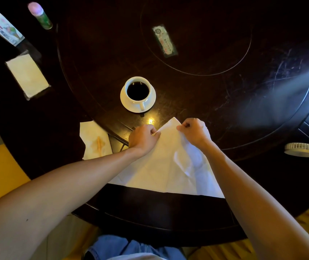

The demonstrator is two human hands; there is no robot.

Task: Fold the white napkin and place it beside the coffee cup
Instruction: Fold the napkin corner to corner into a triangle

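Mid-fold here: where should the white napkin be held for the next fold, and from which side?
Probably at the far point of the white napkin, pinched from above on both slanted edges, where the left hand and right hand hold it; it lies flat, tapering toward the coffee cup.

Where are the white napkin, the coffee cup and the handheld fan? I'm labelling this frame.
white napkin [165, 166], head view, on its flat middle.
coffee cup [138, 90], head view, on the dark coffee inside.
handheld fan [300, 149], head view, on its round grille.

Coffee cup ahead w/ bare tabletop to right.
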